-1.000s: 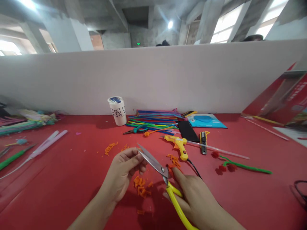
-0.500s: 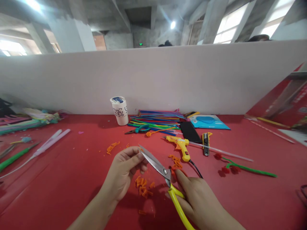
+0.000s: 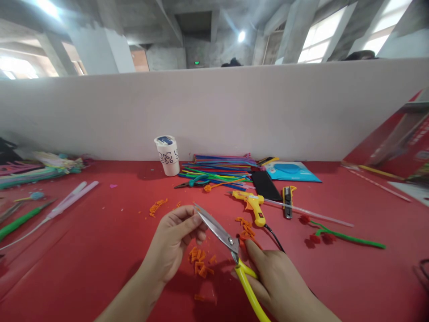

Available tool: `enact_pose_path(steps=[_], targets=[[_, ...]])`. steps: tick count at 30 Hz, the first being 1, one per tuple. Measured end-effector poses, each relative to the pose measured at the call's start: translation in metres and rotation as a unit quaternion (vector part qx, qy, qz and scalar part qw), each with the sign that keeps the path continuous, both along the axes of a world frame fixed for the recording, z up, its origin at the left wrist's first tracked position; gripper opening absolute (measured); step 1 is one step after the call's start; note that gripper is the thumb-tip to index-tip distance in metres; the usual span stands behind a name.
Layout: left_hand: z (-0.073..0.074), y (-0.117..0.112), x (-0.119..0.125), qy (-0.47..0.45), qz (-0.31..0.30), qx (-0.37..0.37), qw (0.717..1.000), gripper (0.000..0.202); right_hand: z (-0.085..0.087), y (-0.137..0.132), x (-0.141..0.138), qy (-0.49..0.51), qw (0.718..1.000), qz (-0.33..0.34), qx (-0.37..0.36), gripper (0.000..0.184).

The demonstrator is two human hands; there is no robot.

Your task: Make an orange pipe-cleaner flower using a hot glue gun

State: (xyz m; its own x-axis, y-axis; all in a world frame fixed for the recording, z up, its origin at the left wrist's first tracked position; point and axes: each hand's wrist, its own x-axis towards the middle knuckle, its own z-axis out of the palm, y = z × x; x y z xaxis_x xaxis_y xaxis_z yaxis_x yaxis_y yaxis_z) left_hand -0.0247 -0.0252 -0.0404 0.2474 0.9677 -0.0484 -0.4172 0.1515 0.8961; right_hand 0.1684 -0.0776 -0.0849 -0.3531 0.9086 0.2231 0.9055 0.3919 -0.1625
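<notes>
My right hand (image 3: pixel 273 275) grips scissors (image 3: pixel 219 230) with yellow and orange handles, the blades pointing up and left. My left hand (image 3: pixel 177 239) is closed in a pinch, thumb against forefinger, right at the blade tips. A bit of orange pipe cleaner (image 3: pixel 197 209) shows there, mostly hidden by the fingers and blades. Under the hands lies a loose pile of short orange pipe cleaner pieces (image 3: pixel 200 263). Another orange heap (image 3: pixel 246 229) is beside the scissors, and a third cluster (image 3: pixel 157 206) sits left of my left hand.
A yellow glue gun (image 3: pixel 251 203) with a clear stick lies beyond my right hand, near a utility knife (image 3: pixel 287 202). Behind are pipe cleaners (image 3: pixel 221 165), pliers (image 3: pixel 192 182), a white cup (image 3: pixel 167 156) and a black phone-like slab (image 3: pixel 266 184). A red-tipped green stem (image 3: pixel 351 239) lies right.
Almost nothing differs. Both hands and the scissors hold nearly the same pose, with the blade tips still at my left fingertips.
</notes>
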Motion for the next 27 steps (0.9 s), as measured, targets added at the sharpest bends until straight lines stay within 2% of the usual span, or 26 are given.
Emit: enact_pose_path(steps=[10,12,14,16,18,20,23,27], targets=[[0.001,0.001,0.001,-0.003,-0.005,-0.001,1.0,0.009,0.001,0.001,0.0,0.014,0.999,-0.017,-0.031,0.024],[0.0,0.002,0.0,-0.006,-0.005,-0.003,1.0,0.01,0.001,0.002,-0.001,0.043,0.997,-0.027,-0.055,0.022],[-0.001,0.003,0.0,-0.012,-0.012,-0.014,1.0,0.01,0.003,0.003,-0.002,0.114,0.988,-0.04,-0.098,0.022],[-0.003,0.003,0.0,-0.02,-0.042,-0.04,0.998,0.009,0.007,0.003,-0.005,0.238,0.955,-0.041,-0.171,0.025],[-0.006,0.001,0.003,-0.03,-0.094,-0.076,0.992,0.008,0.012,0.003,-0.008,0.376,0.895,-0.04,-0.238,0.026],[-0.01,-0.003,0.007,-0.035,-0.151,-0.11,0.982,0.007,0.016,0.002,-0.01,0.47,0.836,-0.055,-0.279,0.024],[-0.016,-0.01,0.015,-0.017,-0.231,-0.147,0.962,0.009,0.021,0.001,-0.012,0.521,0.78,-0.097,-0.331,0.032],[-0.021,-0.016,0.021,0.025,-0.298,-0.18,0.937,0.01,0.02,0.001,-0.01,0.563,0.741,-0.092,-0.354,0.04]])
